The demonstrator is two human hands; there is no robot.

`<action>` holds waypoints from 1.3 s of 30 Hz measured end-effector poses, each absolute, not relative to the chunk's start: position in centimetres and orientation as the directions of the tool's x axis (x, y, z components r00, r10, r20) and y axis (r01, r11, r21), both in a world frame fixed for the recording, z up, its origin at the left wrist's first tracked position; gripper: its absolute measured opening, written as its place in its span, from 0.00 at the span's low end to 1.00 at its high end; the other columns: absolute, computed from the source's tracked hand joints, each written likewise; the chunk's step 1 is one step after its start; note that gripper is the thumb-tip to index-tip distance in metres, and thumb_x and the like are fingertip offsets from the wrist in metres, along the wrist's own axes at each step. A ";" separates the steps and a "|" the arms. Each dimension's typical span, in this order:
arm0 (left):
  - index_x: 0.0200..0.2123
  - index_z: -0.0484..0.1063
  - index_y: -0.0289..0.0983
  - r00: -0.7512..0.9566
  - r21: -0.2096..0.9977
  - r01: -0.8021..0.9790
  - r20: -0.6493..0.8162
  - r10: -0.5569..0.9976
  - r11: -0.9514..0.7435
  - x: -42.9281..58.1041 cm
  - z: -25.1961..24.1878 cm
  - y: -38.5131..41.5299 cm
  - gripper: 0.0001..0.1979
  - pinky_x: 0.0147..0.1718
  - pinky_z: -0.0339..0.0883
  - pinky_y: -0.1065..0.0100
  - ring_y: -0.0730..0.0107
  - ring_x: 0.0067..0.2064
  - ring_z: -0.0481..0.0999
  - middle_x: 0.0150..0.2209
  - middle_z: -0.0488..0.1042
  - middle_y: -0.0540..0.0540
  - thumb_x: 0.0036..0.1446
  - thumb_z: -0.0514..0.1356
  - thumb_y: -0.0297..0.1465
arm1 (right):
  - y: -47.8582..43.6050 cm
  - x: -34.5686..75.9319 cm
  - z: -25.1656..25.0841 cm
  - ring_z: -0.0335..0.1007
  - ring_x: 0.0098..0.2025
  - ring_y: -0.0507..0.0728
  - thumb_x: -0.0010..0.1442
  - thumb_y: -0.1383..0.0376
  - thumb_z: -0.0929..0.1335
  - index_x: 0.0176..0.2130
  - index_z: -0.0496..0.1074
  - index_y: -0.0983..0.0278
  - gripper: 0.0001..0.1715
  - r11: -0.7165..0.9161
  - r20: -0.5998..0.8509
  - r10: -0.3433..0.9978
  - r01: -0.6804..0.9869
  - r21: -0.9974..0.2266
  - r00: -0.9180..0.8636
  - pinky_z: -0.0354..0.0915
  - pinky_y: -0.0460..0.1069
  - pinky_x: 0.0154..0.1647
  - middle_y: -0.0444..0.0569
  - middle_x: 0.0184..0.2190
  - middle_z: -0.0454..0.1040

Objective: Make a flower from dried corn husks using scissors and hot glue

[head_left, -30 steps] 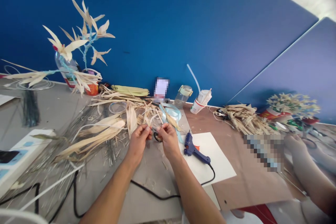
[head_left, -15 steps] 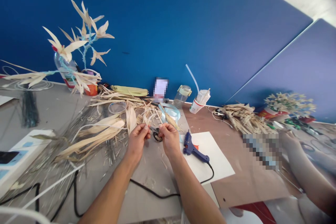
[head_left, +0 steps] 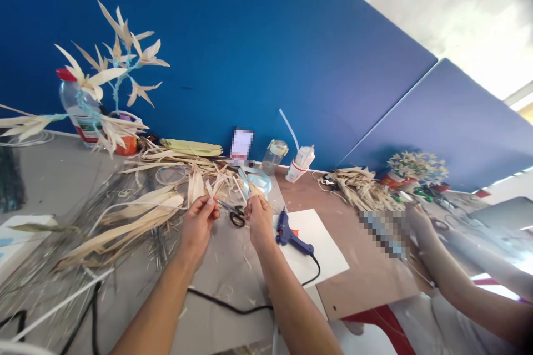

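My left hand (head_left: 198, 226) is closed in a pinch, thumb against fingertips. Pale corn husk strips (head_left: 214, 184) lie just beyond those fingertips; whatever is pinched is too small to make out. To its right, my right hand (head_left: 260, 219) is closed with the fingers curled in, and they hide whatever they may hold. Between the hands is a pair of scissors (head_left: 237, 218), its black handles close to the right fingers. Behind the right hand is a roll of light blue ribbon (head_left: 259, 182). Long dried corn husks (head_left: 137, 222) spread out left of my left hand.
A blue glue gun (head_left: 293, 236) rests on white paper (head_left: 328, 266), its black cord trailing forward. Behind stand a lidded jar (head_left: 273, 158) and a paper cup (head_left: 296, 171). Husk flowers (head_left: 144, 55) rise at left by a bottle (head_left: 81, 113). Another person's arm (head_left: 449, 272) is at right.
My hands have moved apart, the right one turning into a more closed grip. The scissors between them now show more fully. The whole view has swung to the right.
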State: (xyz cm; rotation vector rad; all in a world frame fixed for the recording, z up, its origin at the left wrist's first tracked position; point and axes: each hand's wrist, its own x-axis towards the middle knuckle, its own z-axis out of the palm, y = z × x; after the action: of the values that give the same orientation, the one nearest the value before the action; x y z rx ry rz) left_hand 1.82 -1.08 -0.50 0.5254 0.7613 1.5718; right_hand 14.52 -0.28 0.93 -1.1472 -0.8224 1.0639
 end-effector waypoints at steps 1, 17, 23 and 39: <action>0.28 0.76 0.35 -0.150 0.719 -0.694 -0.092 0.984 -0.038 1.7 -0.5 -1.0 0.14 0.24 0.63 0.77 0.80 0.24 0.67 0.26 0.73 0.51 0.37 0.72 0.34 | -0.3 14.6 1.2 0.44 0.16 0.47 0.53 0.56 0.64 0.18 0.52 0.60 0.20 0.054 -0.019 0.952 -0.231 -0.971 0.304 0.44 0.45 0.18 0.35 0.13 0.50; 0.27 0.75 0.36 -0.221 0.653 -0.750 -0.098 0.970 -0.105 0.6 -0.1 -0.5 0.12 0.24 0.64 0.78 0.80 0.26 0.68 0.29 0.74 0.51 0.38 0.73 0.31 | 3.5 16.3 4.0 0.51 0.16 0.47 0.46 0.57 0.69 0.21 0.62 0.62 0.14 -0.050 -0.047 0.998 0.091 -0.995 0.033 0.50 0.45 0.20 0.36 0.12 0.57; 0.28 0.75 0.36 -0.243 0.661 -0.737 -0.063 0.968 -0.142 0.3 -0.1 -0.3 0.12 0.24 0.65 0.77 0.79 0.27 0.68 0.29 0.74 0.50 0.38 0.72 0.30 | 5.4 13.8 2.3 0.49 0.17 0.49 0.56 0.59 0.64 0.17 0.59 0.61 0.19 -0.027 0.012 0.996 0.425 -0.905 0.089 0.49 0.46 0.20 0.38 0.12 0.53; 0.26 0.74 0.37 -0.370 0.578 -0.770 -0.058 0.927 -0.271 -1.0 1.1 -0.2 0.11 0.24 0.63 0.75 0.79 0.27 0.68 0.28 0.74 0.52 0.38 0.72 0.27 | 7.1 11.1 0.7 0.69 0.44 0.56 0.55 0.75 0.63 0.42 0.75 0.65 0.17 0.362 0.273 0.931 0.720 -0.593 -0.243 0.63 0.47 0.46 0.53 0.44 0.72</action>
State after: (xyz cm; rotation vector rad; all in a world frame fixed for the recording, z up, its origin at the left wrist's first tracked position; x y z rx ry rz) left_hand -1.02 -0.23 1.10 0.3497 0.6342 1.8613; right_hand 11.15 7.11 0.72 -1.4251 -2.0395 0.4667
